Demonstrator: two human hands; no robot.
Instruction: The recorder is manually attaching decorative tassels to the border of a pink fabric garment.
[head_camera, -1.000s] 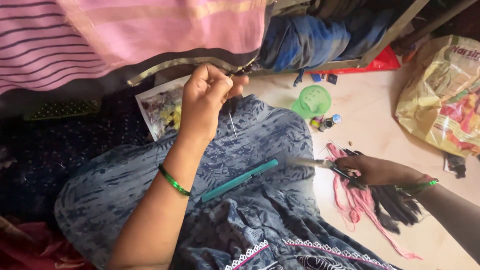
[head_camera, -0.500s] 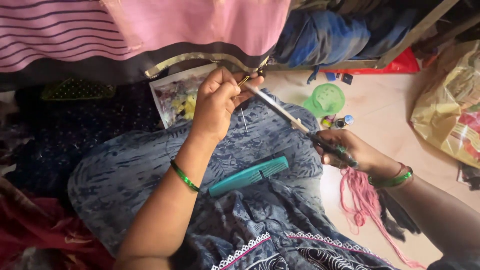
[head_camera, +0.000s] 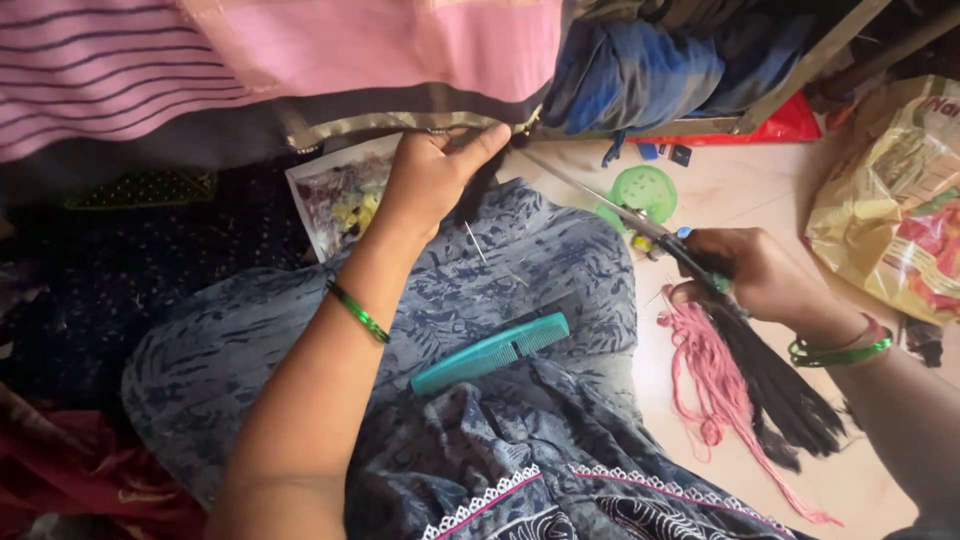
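Pink and maroon striped cloth (head_camera: 150, 70) hangs across the top edge of what we see, and just under its dark hem our left hand (head_camera: 435, 175) is clenched, pinching a small dark tuft of hair (head_camera: 482, 185) between thumb and fingers; a fine pale thread or needle (head_camera: 474, 240) hangs below it, too thin for us to tell which. Our right hand (head_camera: 750, 275) is wrapped around the handles of a pair of scissors (head_camera: 620, 210), whose long blades point up and left toward the left hand, the tips just short of it. Between the hands lies our lap in blue patterned fabric (head_camera: 520, 260), with a teal comb (head_camera: 490, 352) resting on it, well apart from both hands. Open floor (head_camera: 740, 190), pale and bare, lies to the right of the lap. On it a bundle of dark hair (head_camera: 775, 390) and a tangle of pink thread (head_camera: 710, 380) lie side by side just below the right hand, the hair partly hidden by the wrist. A round green lid (head_camera: 645, 190) sits behind the scissor blades. A crinkled gold and red plastic bag (head_camera: 890, 200) is cut off at the right edge. A printed white packet (head_camera: 340, 195), rectangular, lies left of the left hand, its picture blurred.
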